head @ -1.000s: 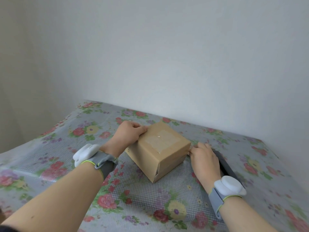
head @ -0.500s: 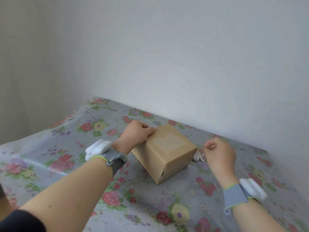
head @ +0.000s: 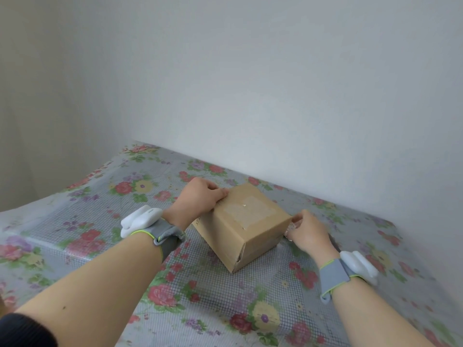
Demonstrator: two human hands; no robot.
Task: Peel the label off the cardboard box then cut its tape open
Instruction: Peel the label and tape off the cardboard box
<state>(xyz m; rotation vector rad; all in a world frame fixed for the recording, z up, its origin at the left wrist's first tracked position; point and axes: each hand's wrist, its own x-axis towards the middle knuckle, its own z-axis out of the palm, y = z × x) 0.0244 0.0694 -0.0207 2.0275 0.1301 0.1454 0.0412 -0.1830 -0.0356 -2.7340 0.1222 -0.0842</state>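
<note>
The brown cardboard box [head: 240,229] sits on the floral tablecloth with one corner toward me. Its top carries a paler rectangular patch [head: 246,212] of label residue. My left hand [head: 198,199] grips the box's far left top edge, fingers curled over it. My right hand [head: 309,234] is at the box's right corner, with thumb and forefinger pinched together against the edge. A crumpled whitish scrap [head: 290,228] lies right under those fingertips. I cannot tell whether the fingers hold it.
A dark flat object [head: 334,241] lies on the tablecloth [head: 200,296] behind my right hand, mostly hidden. The white wall runs close behind the box, and the cloth drops off at the left.
My right hand lifted off the box's right side and a crumpled scrap appeared beside the box. The hand has now come back down to the right corner. My left hand kept its grip.
</note>
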